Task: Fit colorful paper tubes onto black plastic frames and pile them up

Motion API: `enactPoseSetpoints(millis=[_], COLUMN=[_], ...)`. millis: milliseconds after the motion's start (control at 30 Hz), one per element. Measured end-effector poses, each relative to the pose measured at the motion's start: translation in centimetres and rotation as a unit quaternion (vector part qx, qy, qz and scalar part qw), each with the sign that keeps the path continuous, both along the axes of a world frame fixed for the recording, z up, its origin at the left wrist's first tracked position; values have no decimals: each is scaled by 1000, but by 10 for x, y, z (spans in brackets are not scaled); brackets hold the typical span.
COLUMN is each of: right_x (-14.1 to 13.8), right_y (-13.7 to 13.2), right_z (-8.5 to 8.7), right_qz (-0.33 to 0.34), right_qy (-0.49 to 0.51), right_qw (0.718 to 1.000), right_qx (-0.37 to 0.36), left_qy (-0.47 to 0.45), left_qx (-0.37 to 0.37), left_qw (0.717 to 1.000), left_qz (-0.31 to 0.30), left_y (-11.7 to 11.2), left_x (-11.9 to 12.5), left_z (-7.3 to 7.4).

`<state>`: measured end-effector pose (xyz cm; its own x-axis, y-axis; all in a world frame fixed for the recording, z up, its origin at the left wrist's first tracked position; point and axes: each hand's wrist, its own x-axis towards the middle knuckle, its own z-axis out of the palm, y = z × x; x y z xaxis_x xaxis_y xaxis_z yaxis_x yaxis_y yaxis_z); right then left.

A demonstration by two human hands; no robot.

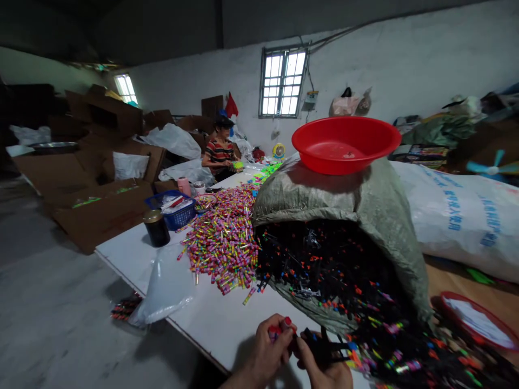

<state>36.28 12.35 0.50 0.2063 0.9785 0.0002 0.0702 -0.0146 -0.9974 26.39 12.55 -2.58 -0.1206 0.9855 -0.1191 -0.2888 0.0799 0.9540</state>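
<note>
My left hand (267, 348) is closed around small pink tubes with red caps (287, 322), held over the front edge of the table. Just beside it, my right hand (328, 373) grips a black plastic piece (322, 348) with thin prongs; its exact kind is unclear. The fingertips of both hands nearly meet. Right of them, black plastic parts with orange and blue bits (357, 292) spill from the mouth of a grey-green woven sack (389, 216). Beyond my hands lies a heap of small pink and yellow tubes (227, 237).
On the white table (219, 319) are a clear plastic bag (166, 286), a dark jar (156, 229) and a blue basket (180, 216). A red basin (344, 143) rests on the sack. At the far end a person (221, 148) handles green items. Cardboard boxes (105, 216) stand left.
</note>
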Motion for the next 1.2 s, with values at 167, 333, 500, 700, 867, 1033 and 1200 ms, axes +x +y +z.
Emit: enactPoseSetpoints(millis=[167, 333, 500, 700, 867, 1033, 1200], right_x=[7, 4, 2, 6, 5, 3, 5], right_y=[-1, -4, -10, -12, -13, -19, -22], right_z=[15, 11, 10, 17, 13, 5, -16], right_qz=[98, 71, 43, 43, 17, -10, 11], right_qy=[-24, 64, 94, 105, 90, 77, 72], right_qw=[995, 995, 994, 992, 996, 997, 994], right_qx=[1, -28, -29, -47, -23, -28, -84], left_qy=[-16, -72, -90, -101, -18, 171, 231], left_qx=[-25, -67, -69, -68, -40, 79, 105], left_qw=[1000, 995, 993, 993, 999, 982, 966], left_qz=[8, 20, 30, -6, -26, 1, -44], left_y=[-13, -13, -13, -12, -12, -21, -31], left_x=[-6, -5, -4, -5, -8, -12, -10], left_z=[12, 10, 19, 22, 13, 13, -6])
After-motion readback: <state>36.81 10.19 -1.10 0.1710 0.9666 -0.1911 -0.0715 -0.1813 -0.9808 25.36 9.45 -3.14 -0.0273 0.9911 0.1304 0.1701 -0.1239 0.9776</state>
